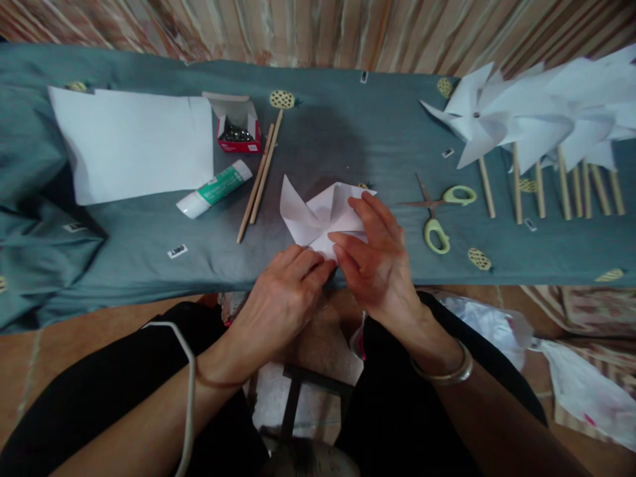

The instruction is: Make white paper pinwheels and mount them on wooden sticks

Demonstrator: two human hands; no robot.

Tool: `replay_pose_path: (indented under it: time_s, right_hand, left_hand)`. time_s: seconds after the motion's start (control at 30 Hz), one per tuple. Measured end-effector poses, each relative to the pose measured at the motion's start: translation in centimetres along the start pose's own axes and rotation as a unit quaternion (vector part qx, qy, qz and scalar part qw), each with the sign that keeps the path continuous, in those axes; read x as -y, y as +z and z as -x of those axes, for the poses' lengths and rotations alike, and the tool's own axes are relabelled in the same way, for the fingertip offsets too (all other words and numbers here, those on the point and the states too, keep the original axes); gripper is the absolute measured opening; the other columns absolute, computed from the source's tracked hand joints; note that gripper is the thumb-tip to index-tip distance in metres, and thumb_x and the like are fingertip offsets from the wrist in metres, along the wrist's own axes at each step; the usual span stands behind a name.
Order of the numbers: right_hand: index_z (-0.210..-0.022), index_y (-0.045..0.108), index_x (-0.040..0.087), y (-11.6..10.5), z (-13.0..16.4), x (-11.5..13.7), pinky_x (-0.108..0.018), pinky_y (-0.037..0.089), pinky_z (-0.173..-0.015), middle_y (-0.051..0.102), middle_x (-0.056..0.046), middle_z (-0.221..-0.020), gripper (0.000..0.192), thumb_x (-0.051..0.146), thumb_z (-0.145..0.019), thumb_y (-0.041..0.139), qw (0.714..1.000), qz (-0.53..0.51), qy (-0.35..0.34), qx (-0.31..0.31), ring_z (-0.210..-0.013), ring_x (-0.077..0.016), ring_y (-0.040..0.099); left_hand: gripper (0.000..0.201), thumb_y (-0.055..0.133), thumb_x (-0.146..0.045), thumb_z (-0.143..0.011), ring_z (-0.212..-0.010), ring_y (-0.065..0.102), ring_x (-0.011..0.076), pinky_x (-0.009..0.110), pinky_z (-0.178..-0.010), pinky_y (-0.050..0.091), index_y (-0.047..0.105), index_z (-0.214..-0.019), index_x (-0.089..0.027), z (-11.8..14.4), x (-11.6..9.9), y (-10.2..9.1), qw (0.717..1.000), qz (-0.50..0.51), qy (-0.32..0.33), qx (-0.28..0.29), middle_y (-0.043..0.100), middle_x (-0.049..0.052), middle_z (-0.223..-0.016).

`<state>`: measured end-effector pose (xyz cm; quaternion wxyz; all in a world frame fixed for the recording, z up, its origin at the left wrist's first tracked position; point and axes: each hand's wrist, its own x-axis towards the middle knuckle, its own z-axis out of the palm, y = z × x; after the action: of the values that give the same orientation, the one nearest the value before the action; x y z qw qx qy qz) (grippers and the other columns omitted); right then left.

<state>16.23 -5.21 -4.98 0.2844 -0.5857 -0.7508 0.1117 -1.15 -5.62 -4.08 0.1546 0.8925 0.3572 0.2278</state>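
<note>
A white paper pinwheel (304, 225) lies at the front edge of the cloth-covered table, its blades folded in toward the middle. My left hand (291, 285) has its fingers curled on the near edge of the paper. From the right, my right hand (375, 258) holds the pinwheel too, with the thumb and index finger near its centre and the other fingers over the right blade. Two thin wooden sticks (261, 175) lie left of the pinwheel. To its right are open scissors (433, 204) with light green handles.
White paper sheets (139, 146), a glue tube (214, 189) and an open red box (239, 136) of small metal pieces lie on the left. Several finished pinwheels (541, 126) on sticks overlap at the right. Plastic bags (586, 384) lie on the floor, lower right.
</note>
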Motion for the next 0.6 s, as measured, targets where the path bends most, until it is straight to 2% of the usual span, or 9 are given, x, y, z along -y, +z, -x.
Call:
replay_pose_path:
  time_s: [0.3,0.6]
  right_hand:
    - [-0.107,0.068,0.034,0.13,-0.02,0.02,-0.056,0.033,-0.117,0.053,0.000,-0.142,0.024,0.021,-0.093,0.053,1.000,0.002,0.000,-0.006,-0.145,-0.0312,0.033]
    - [-0.126,0.061,0.035,0.08,0.08,-0.58,-0.059,0.034,-0.116,0.049,-0.002,-0.146,0.035,0.024,-0.095,0.050,0.999,0.041,-0.030,0.010,-0.145,-0.0340,0.032]
  left_hand:
    - [0.025,0.047,-0.015,-0.097,-0.092,0.058,0.0220,0.038,-0.079,0.056,0.062,-0.115,-0.008,-0.11,-0.04,-0.13,1.000,0.005,-0.003,0.011,0.066,0.011,-0.101]
    - [0.024,0.049,-0.014,-0.096,-0.092,0.058,0.0230,0.038,-0.078,0.056,0.063,-0.113,-0.007,-0.10,-0.10,-0.10,1.000,0.004,-0.001,0.011,0.066,0.011,-0.100]
